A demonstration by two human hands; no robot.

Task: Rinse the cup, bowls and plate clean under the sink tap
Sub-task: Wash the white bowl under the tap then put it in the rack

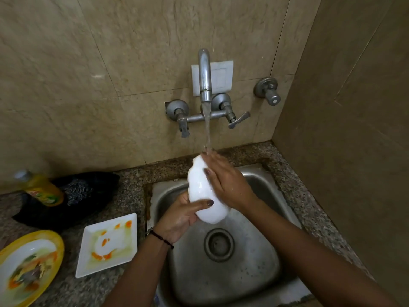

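Near left: yellow-rimmed bowl (pixel 26 269), food-smeared, cut off by the frame edge. Just right of it on the counter (pixel 132 189): square plate (pixel 108 244), streaked with orange.

Steel sink (pixel 234 282) with drain (pixel 219 244); I lose its near rim behind the forearms.

Over the basin: left hand (pixel 180 217) grips the white bowl (pixel 202 191) from below. The thumb lies across its outer side and the fingers are hidden behind it. The bowl stands on edge, so I cannot see its inside. Right hand (pixel 228 183) lies flat against its right face, fingers stretched up into the water, clasping nothing.

Far left: blurred yellow soap bottle (pixel 43 192) and scrubber (pixel 77 192) on a black cloth (pixel 97 180).

Far wall: tap (pixel 204 74), running onto the bowl's top edge.
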